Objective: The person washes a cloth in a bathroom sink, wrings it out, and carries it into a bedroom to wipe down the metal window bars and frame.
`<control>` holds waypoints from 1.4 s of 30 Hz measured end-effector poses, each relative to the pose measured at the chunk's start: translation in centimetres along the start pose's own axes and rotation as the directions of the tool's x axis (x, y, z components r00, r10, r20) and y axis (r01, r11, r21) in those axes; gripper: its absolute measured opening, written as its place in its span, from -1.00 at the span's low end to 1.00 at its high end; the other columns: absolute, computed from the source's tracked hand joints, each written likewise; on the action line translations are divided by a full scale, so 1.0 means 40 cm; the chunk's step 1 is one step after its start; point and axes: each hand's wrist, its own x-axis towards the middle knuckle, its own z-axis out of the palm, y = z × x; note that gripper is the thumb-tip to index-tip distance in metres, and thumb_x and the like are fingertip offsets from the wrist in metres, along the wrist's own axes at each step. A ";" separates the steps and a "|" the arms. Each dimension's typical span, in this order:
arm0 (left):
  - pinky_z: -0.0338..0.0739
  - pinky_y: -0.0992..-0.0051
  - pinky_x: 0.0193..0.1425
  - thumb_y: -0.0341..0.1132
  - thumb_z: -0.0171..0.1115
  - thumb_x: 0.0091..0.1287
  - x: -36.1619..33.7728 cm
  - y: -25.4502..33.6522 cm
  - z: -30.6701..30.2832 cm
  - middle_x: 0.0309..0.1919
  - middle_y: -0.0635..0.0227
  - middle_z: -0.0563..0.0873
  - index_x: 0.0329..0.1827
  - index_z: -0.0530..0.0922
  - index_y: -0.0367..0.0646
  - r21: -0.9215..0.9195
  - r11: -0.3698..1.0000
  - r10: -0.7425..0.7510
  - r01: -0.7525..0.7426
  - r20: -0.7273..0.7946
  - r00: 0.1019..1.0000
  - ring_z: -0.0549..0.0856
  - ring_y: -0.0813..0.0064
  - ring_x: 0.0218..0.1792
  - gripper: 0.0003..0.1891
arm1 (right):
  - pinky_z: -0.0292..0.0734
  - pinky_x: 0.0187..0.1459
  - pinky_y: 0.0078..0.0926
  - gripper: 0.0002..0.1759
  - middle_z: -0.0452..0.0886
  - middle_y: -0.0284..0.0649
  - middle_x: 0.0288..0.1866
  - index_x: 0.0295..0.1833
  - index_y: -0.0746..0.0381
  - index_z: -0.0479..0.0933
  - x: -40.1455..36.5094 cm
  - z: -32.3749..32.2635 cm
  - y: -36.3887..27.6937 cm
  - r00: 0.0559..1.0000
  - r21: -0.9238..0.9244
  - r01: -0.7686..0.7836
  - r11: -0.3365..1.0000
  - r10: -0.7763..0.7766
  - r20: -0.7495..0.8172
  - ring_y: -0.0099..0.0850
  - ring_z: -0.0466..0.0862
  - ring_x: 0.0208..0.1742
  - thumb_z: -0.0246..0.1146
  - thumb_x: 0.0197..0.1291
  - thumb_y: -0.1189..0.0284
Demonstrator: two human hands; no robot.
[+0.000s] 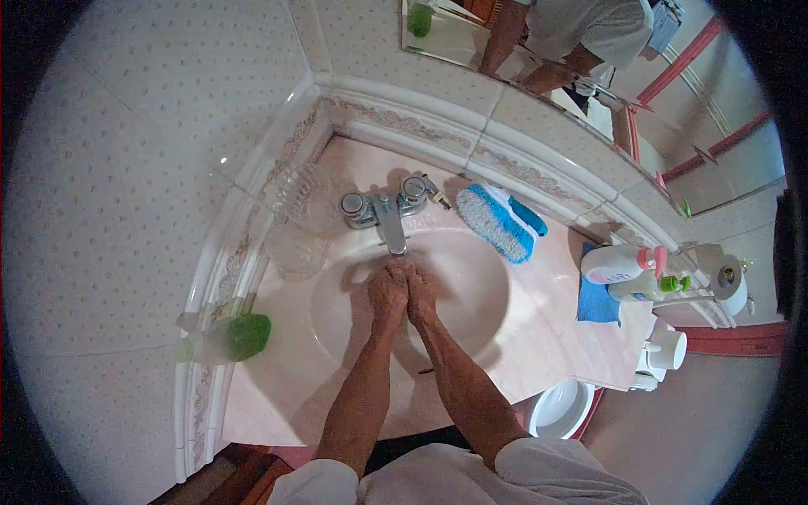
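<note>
My left hand (389, 295) and my right hand (421, 290) are side by side over the oval pink sink (488, 290). They touch along their inner edges, just below the spout of the chrome faucet (389, 223). Both look loosely cupped, with no object visible in them. The fingertips are partly hidden, and I cannot make out whether water is running.
A blue and white scrub brush (497, 223) lies right of the faucet. Glass dishes (299, 252) and a green bottle (248, 338) stand left. A pump bottle (619, 263) and a blue cloth (598, 309) are at the right. A mirror (673, 126) hangs above.
</note>
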 end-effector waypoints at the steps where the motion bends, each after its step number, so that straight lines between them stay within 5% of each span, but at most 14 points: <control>1: 0.54 -0.02 0.09 -0.02 -0.13 0.57 -0.001 -0.003 0.001 -0.18 -0.31 0.73 -0.21 0.66 -0.45 0.118 0.991 0.062 -0.061 0.000 0.998 0.71 -0.24 -0.05 -0.41 | 0.57 -0.20 -0.47 -0.57 0.74 -0.20 -0.23 -0.07 0.39 0.69 -0.016 0.011 -0.026 0.999 0.044 -0.039 0.998 0.041 -0.033 -0.52 0.64 -0.24 0.31 0.42 0.16; 7: 0.54 -0.02 -0.03 -0.15 0.02 0.52 -0.007 -0.048 0.047 -0.33 -0.12 0.72 -0.27 0.63 -0.37 -0.115 0.960 0.217 -0.255 -0.265 0.939 0.70 -0.20 -0.21 -0.59 | 0.61 -0.10 -0.48 -0.62 0.72 -0.18 -0.06 0.10 0.39 0.63 -0.013 -0.011 -0.068 1.000 -0.116 -0.006 0.993 0.003 -0.024 -0.47 0.67 -0.12 0.34 0.35 0.31; 12: 0.55 0.08 -0.07 -0.17 0.08 0.53 0.013 -0.030 0.035 -0.34 -0.03 0.68 -0.20 0.59 -0.32 -0.202 0.950 0.205 -0.240 -0.181 0.962 0.69 -0.02 -0.25 -0.66 | 0.61 -0.13 -0.51 -0.60 0.71 -0.20 -0.05 0.18 0.36 0.59 -0.018 0.028 -0.116 0.970 -0.203 -0.038 0.979 -0.013 -0.243 -0.48 0.67 -0.11 0.34 0.35 0.35; 15: 0.53 0.15 -0.02 -0.17 0.12 0.53 0.034 -0.065 0.030 -0.28 0.00 0.69 -0.13 0.59 -0.30 -0.294 0.927 0.199 -0.234 -0.143 0.969 0.68 0.07 -0.21 -0.69 | 0.64 -0.13 -0.44 -0.56 0.71 -0.13 0.00 0.26 0.35 0.56 0.023 -0.027 -0.082 0.985 -0.035 -0.158 0.987 0.160 0.062 -0.38 0.70 -0.07 0.30 0.38 0.31; 18: 0.51 0.18 0.05 -0.17 0.14 0.53 0.057 -0.098 0.003 -0.21 0.04 0.73 -0.07 0.61 -0.29 -0.328 0.913 0.235 -0.244 -0.067 0.970 0.68 0.11 -0.15 -0.70 | 0.64 0.03 -0.41 -0.58 0.70 -0.15 -0.01 0.28 0.33 0.55 -0.023 -0.040 -0.217 0.842 -0.268 -0.381 0.885 0.452 0.295 -0.35 0.67 0.06 0.29 0.39 0.37; 20: 0.51 0.18 0.05 -0.17 0.15 0.53 0.049 -0.097 -0.015 -0.20 0.07 0.73 -0.06 0.61 -0.29 -0.360 0.896 0.262 -0.259 -0.041 0.964 0.68 0.11 -0.15 -0.70 | 0.67 -0.03 -0.43 -0.62 0.69 -0.24 -0.02 0.26 0.26 0.56 -0.042 -0.048 -0.228 0.881 -0.064 -0.186 0.981 0.195 0.432 -0.40 0.70 -0.02 0.23 0.37 0.42; 24: 0.55 0.15 0.08 -0.03 0.08 0.55 0.036 -0.071 -0.020 -0.13 -0.05 0.74 0.04 0.63 -0.31 -0.105 0.990 0.096 -0.093 0.027 0.995 0.71 -0.01 -0.12 -0.56 | 0.67 -0.12 -0.48 -0.67 0.67 -0.26 -0.04 0.19 0.26 0.58 0.032 -0.076 -0.098 0.884 -0.228 0.070 0.971 0.045 0.465 -0.42 0.69 -0.07 0.23 0.32 0.52; 26: 0.55 0.13 0.09 0.00 0.07 0.55 0.048 -0.101 0.007 -0.10 -0.07 0.74 0.07 0.63 -0.33 -0.094 0.995 0.012 -0.018 -0.061 0.998 0.72 -0.04 -0.10 -0.52 | 0.62 -0.23 -0.55 -0.76 0.66 -0.30 -0.13 0.05 0.27 0.60 0.036 -0.037 -0.060 0.977 0.129 0.082 0.988 -0.105 0.185 -0.49 0.65 -0.22 0.25 0.27 0.60; 29: 0.56 0.14 0.07 0.04 0.02 0.56 0.036 -0.081 0.022 -0.11 0.00 0.75 0.11 0.61 -0.37 -0.099 0.988 0.118 -0.117 0.006 0.993 0.73 0.04 -0.12 -0.46 | 0.55 -0.31 -0.59 -0.91 0.63 -0.38 -0.27 -0.13 0.26 0.59 0.003 -0.004 -0.086 0.988 0.117 0.155 0.981 -0.154 -0.015 -0.58 0.57 -0.36 0.32 0.27 0.54; 34: 0.58 0.16 -0.02 0.00 0.00 0.56 -0.009 0.040 -0.019 -0.23 0.24 0.71 0.04 0.62 -0.43 -0.791 0.586 0.015 0.178 0.230 0.973 0.70 0.31 -0.14 -0.46 | 0.53 -0.34 -0.61 -0.86 0.62 -0.38 -0.39 -0.28 0.23 0.53 0.019 0.029 -0.056 0.953 -0.029 0.285 0.958 -0.286 -0.103 -0.61 0.57 -0.41 0.38 0.25 0.54; 36: 0.58 0.14 0.00 -0.03 -0.01 0.55 0.022 0.001 0.006 -0.21 0.16 0.72 0.04 0.61 -0.43 -0.706 0.675 -0.093 0.214 0.207 0.974 0.71 0.25 -0.13 -0.49 | 0.54 -0.34 -0.60 -0.82 0.62 -0.37 -0.42 -0.32 0.21 0.50 0.013 0.024 -0.046 0.906 -0.147 0.389 0.909 -0.407 -0.119 -0.60 0.58 -0.41 0.40 0.23 0.56; 38: 0.59 0.13 0.01 -0.07 -0.02 0.54 0.060 -0.069 0.034 -0.20 0.08 0.73 0.04 0.60 -0.42 -0.611 0.751 -0.193 0.251 0.161 0.968 0.73 0.18 -0.12 -0.51 | 0.58 -0.18 -0.56 -0.78 0.66 -0.27 -0.29 -0.32 0.21 0.48 -0.010 0.033 -0.081 0.980 -0.008 0.064 0.998 -0.064 -0.187 -0.54 0.62 -0.27 0.38 0.16 0.68; 40: 0.56 0.07 0.05 -0.10 -0.04 0.51 0.076 -0.095 0.040 -0.16 -0.15 0.72 0.02 0.61 -0.39 0.180 0.946 0.252 -0.268 0.106 0.962 0.72 -0.04 -0.06 -0.54 | 0.57 -0.08 -0.52 -0.79 0.66 -0.23 -0.21 -0.30 0.22 0.48 -0.031 0.060 -0.099 0.965 0.090 0.211 0.973 -0.192 -0.178 -0.51 0.62 -0.19 0.36 0.15 0.70; 42: 0.53 0.02 0.07 -0.11 -0.03 0.49 0.069 -0.080 0.054 -0.15 -0.22 0.70 0.00 0.62 -0.37 0.001 0.978 0.210 -0.210 0.044 0.977 0.69 -0.14 -0.03 -0.56 | 0.57 0.02 -0.48 -0.79 0.66 -0.20 -0.13 -0.27 0.22 0.48 -0.026 0.064 -0.103 0.930 0.184 0.348 0.919 -0.315 -0.187 -0.48 0.61 -0.11 0.34 0.14 0.71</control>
